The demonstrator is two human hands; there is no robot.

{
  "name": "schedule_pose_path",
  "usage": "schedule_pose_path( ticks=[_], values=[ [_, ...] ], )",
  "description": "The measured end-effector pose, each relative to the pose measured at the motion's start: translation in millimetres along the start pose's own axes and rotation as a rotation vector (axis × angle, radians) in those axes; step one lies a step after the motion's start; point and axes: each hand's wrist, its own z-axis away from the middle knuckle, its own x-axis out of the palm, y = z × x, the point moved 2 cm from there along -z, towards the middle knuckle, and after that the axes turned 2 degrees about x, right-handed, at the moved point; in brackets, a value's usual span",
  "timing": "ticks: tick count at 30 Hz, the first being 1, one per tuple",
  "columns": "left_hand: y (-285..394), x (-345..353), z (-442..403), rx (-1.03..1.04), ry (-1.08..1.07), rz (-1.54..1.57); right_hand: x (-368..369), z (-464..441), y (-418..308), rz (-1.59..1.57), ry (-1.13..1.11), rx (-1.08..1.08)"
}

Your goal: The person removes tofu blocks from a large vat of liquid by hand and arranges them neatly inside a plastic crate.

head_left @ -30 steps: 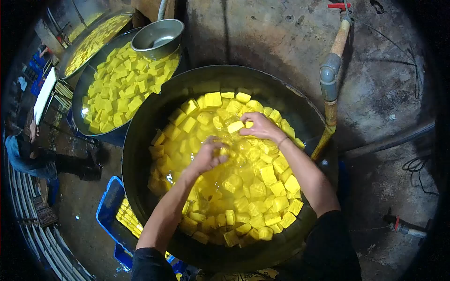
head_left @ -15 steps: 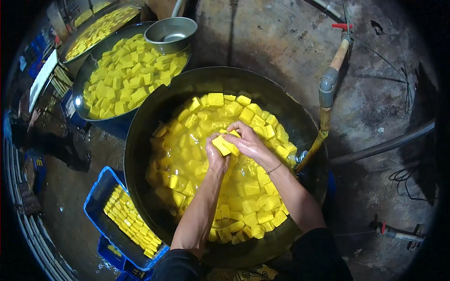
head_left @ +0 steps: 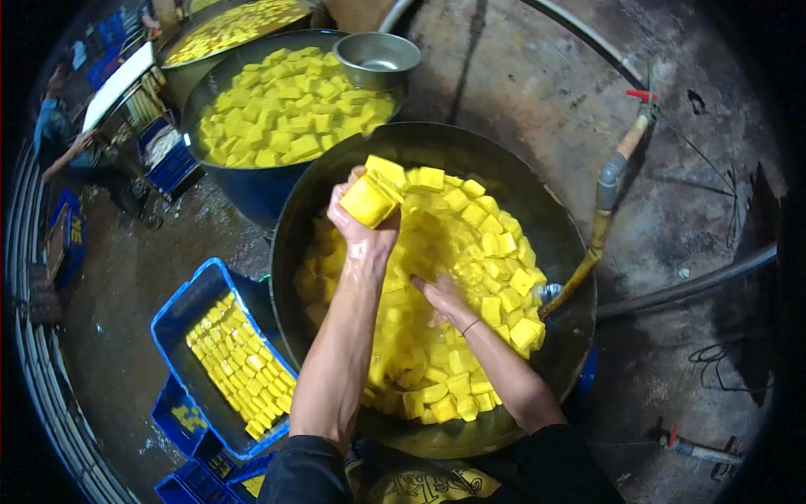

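We have before us a wide dark pan (head_left: 550, 227), holding cloudy yellow liquid (head_left: 411, 252) and a crowd of yellow blocks (head_left: 525, 332), thickest along its right and near sides. Just beyond it, to the left, is a blue-sided vat (head_left: 260, 189) heaped with similar blocks. Beside the pan on our left sits a blue crate (head_left: 197, 304), where yellow pieces (head_left: 243, 365) lie in close rows. A metal bowl (head_left: 378, 63) is at the vat's right edge; we cannot tell what supports it. Our left hand (head_left: 367, 237) is raised above the pan, its fingers wrapped around a small stack of blocks (head_left: 368, 202), clear of the liquid. Our right hand (head_left: 445, 301) dips into the pan's middle; one digit points outward, the other fingers are partly hidden, and we cannot tell whether they grip anything.
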Motion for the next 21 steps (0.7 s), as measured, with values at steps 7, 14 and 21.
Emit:
schedule_pose_path(
  ticks=[7, 14, 21],
  values=[
    [143, 49, 69, 0.212, -0.150, -0.096, 12, -6, 19, -0.358, -0.455, -0.193],
    [232, -33, 146, 0.271, 0.034, -0.127, 99, 144, -87, -0.223, -0.706, -0.517],
    [247, -125, 238, 0.206, 0.292, -0.143, 248, 202, -87, 0.589, -0.349, -1.211]
  ],
)
